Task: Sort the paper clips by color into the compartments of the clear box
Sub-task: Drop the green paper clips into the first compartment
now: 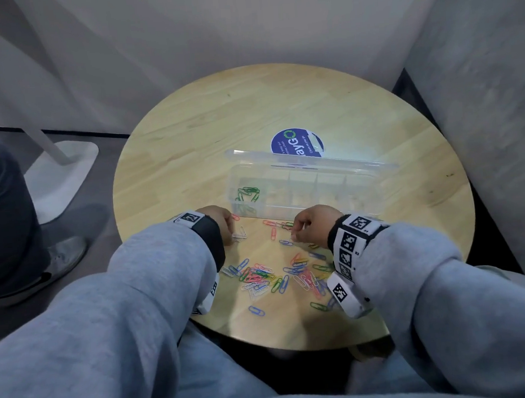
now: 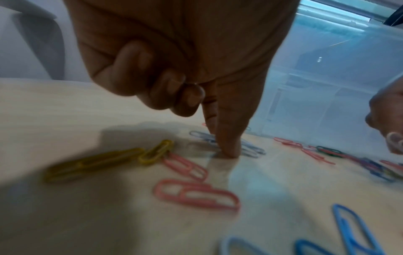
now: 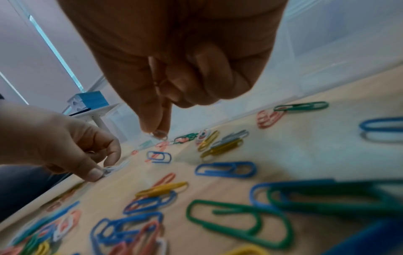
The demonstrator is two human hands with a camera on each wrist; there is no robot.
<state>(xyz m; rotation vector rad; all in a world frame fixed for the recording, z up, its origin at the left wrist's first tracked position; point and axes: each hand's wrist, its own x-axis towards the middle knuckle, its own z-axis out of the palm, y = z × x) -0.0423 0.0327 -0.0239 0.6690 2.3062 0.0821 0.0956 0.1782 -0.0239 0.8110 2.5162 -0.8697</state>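
A clear box with its lid tipped back stands mid-table; several green clips lie in its leftmost compartment. Loose clips in mixed colours are scattered on the wood in front of it. My left hand is down on the table by the box's left corner, thumb and forefinger pinching a white clip that lies flat; the other fingers are curled. Just in front of the box, my right hand pinches a white clip between thumb and forefinger, lifted slightly off the wood.
The round wooden table carries a blue round sticker behind the box. A grey cushion borders the right side. Another person's leg and shoe and a white stand base are at the left.
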